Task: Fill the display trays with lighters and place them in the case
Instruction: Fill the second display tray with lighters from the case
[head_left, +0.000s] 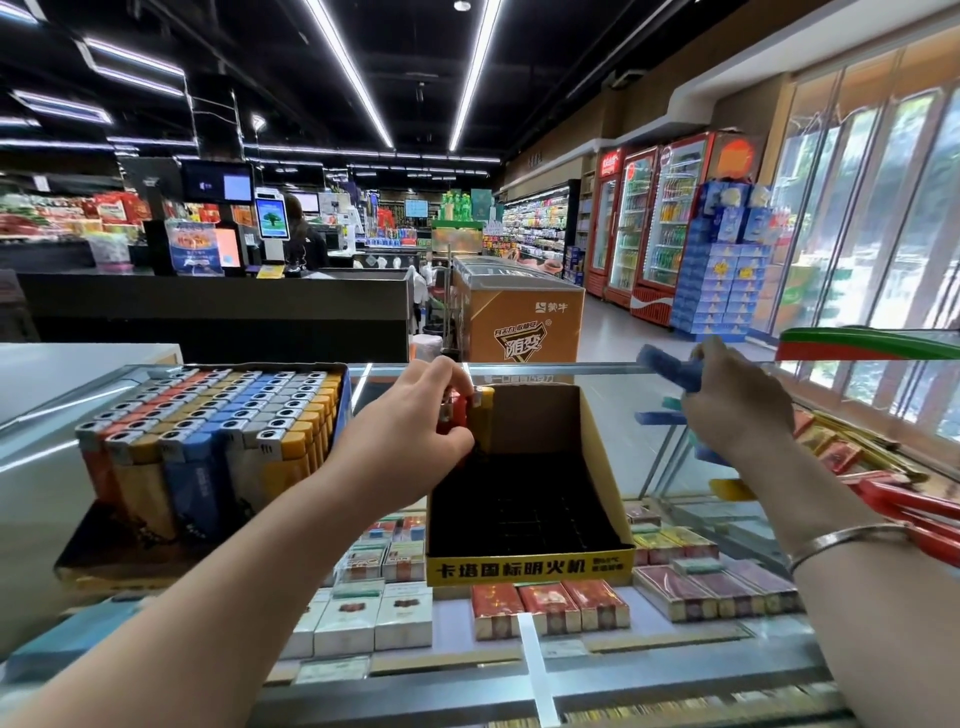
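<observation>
A yellow cardboard display tray (530, 569) with a black slotted inside stands on the glass case top (613, 374). At its back left corner stand a yellow lighter (485, 415) and a red lighter (458, 413). My left hand (410, 415) pinches the red lighter in that corner. To the left, a second tray (208, 431) is packed with several rows of red, yellow, blue and grey lighters. My right hand (737, 400) is raised at the right, holding a bunch of blue lighters (667, 366), blurred.
Cigarette packs (550, 605) fill the case under the glass. Red and gold cartons (883, 499) lie at the right on the case. A dark checkout counter (218, 306) and an orange freezer (524, 317) stand behind, with drink fridges (654, 228) further back.
</observation>
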